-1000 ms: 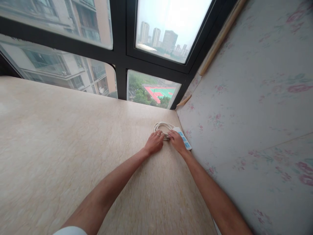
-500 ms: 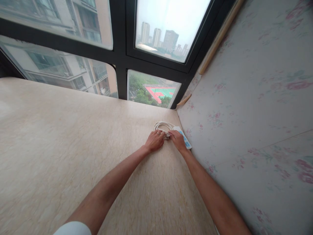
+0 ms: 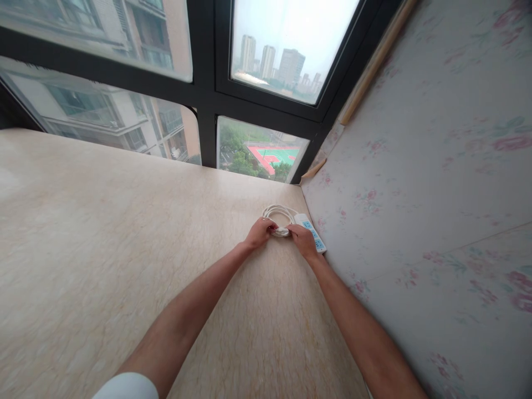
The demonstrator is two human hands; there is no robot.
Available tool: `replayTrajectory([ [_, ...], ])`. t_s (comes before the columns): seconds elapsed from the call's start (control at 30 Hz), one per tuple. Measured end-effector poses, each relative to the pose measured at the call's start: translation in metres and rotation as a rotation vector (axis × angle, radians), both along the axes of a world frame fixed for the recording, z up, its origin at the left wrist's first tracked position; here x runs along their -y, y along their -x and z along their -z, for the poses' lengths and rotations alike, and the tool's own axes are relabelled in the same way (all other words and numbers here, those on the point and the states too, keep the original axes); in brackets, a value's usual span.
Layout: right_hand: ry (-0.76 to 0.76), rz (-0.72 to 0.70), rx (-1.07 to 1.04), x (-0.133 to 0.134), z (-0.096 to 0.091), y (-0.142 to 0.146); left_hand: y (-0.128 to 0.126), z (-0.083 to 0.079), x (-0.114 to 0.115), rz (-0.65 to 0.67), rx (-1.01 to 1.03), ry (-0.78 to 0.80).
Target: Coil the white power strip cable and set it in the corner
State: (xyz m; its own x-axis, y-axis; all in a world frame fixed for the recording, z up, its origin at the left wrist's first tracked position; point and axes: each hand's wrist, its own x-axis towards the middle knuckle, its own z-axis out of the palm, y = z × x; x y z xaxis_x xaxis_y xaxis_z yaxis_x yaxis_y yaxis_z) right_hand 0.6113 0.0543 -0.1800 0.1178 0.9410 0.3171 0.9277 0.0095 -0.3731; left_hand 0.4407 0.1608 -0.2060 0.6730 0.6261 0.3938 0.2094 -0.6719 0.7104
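A white power strip (image 3: 312,234) with blue sockets lies on the beige marble ledge (image 3: 124,238), tight against the flowered wall. Its white cable (image 3: 277,213) is wound in a loop just left of it. My left hand (image 3: 258,234) is curled, its fingers pinched on the near side of the cable loop. My right hand (image 3: 302,239) lies over the strip's near end, fingers closed on the same bunch of cable. Both hands meet at the coil. Fingertips are partly hidden.
Behind the ledge is a dark-framed window (image 3: 205,105) looking down onto buildings and a sports court. A flowered wall (image 3: 415,183) closes the right side. The ledge stretches wide to the left.
My left hand has turned from lying flat on the cable to a curled pinch on it. The right hand has closed in slightly on the coil.
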Motion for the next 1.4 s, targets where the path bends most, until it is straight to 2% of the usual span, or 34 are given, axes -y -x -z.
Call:
replayTrajectory([
  [0.2,0.046,-0.052,0.042,0.004,-0.001,0.003,0.000,-0.001,-0.001,-0.066,0.067,0.073],
  [0.37,0.016,-0.109,0.003,0.009,0.007,0.002,-0.008,0.002,0.001,-0.145,0.095,0.111],
  [0.57,-0.177,0.065,-0.240,0.009,0.023,0.009,-0.009,0.000,0.003,-0.182,0.098,0.104],
  [0.77,-0.272,0.122,-0.411,0.015,0.038,0.014,-0.008,-0.001,0.007,-0.250,0.075,0.051],
  [0.97,-0.378,0.112,-0.232,0.026,0.033,0.025,-0.005,-0.005,0.018,-0.287,-0.012,-0.179],
  [1.1,-0.460,0.145,-0.087,0.037,0.027,0.031,-0.004,-0.004,0.026,-0.304,-0.018,-0.209],
  [1.2,-0.465,0.319,0.061,0.048,0.025,0.028,-0.004,0.000,0.031,-0.280,-0.042,-0.168],
  [1.3,-0.371,0.529,0.178,0.058,0.025,0.025,-0.005,0.006,0.036,-0.258,-0.105,-0.151],
  [1.4,-0.250,0.596,0.240,0.062,0.026,0.025,-0.007,0.009,0.037,-0.235,-0.170,-0.158],
])
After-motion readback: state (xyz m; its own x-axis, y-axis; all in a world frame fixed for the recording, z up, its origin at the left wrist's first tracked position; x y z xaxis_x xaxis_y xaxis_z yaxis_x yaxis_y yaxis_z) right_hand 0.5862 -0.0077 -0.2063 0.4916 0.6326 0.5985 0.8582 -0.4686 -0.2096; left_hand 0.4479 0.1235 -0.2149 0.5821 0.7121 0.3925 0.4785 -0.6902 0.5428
